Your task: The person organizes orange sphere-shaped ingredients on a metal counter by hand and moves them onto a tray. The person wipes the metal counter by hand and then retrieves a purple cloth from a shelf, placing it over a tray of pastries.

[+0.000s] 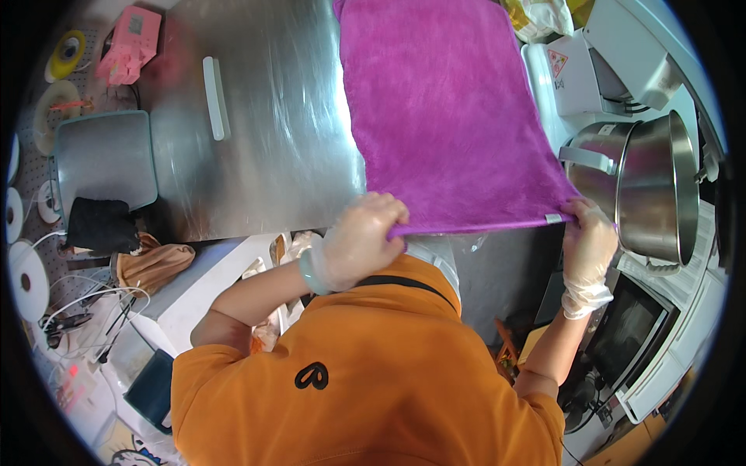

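A large purple towel is spread over the right part of a shiny metal tabletop, its near edge pulled straight toward me. My left hand, in a clear plastic glove, is closed on the towel's near left corner. On the near right corner, my right hand is closed too, also gloved. A small white tag shows on the hem beside the right hand. Between the two hands the near edge hangs slightly past the table's front. The towel's far end runs out of the picture.
A white bar lies on the tabletop, left of the towel. Further left are a pink device, a clear-lidded tray and a black cloth. At the right sits a large steel pot, near a white machine.
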The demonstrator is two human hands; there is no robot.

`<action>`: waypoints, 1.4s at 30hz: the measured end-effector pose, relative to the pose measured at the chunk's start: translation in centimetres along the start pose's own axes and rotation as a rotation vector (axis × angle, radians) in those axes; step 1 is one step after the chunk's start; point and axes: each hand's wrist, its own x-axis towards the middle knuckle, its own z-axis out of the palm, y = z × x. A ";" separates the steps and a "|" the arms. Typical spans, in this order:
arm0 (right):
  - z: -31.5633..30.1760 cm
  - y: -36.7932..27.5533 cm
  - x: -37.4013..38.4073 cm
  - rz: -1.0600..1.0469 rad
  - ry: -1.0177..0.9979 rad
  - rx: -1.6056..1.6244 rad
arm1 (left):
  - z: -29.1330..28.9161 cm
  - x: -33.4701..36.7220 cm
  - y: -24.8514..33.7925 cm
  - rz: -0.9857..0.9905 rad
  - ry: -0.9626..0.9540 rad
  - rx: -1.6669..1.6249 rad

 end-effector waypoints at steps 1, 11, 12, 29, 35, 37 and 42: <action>-0.3 -1.3 1.3 -0.037 0.017 -0.040 | -1.3 0.7 -0.5 -0.060 -0.009 -0.069; 0.2 -3.3 31.2 -0.316 0.735 0.028 | -17.0 20.9 -2.4 0.212 0.825 0.759; 1.3 -3.2 32.3 -0.282 0.726 0.029 | -17.1 21.3 -1.5 0.176 0.857 0.728; 17.7 4.1 24.1 0.280 -0.181 -0.025 | -4.7 10.6 -17.6 -0.582 0.230 0.167; 20.4 6.2 24.9 0.372 -0.171 0.123 | -3.3 10.5 -20.2 -0.456 0.355 -0.201; 21.1 6.9 25.0 0.298 -0.141 0.163 | -3.5 11.0 -19.5 -0.410 0.372 -0.312; 19.7 5.8 27.2 0.256 -0.096 0.128 | -5.6 12.3 -20.3 -0.392 0.443 -0.420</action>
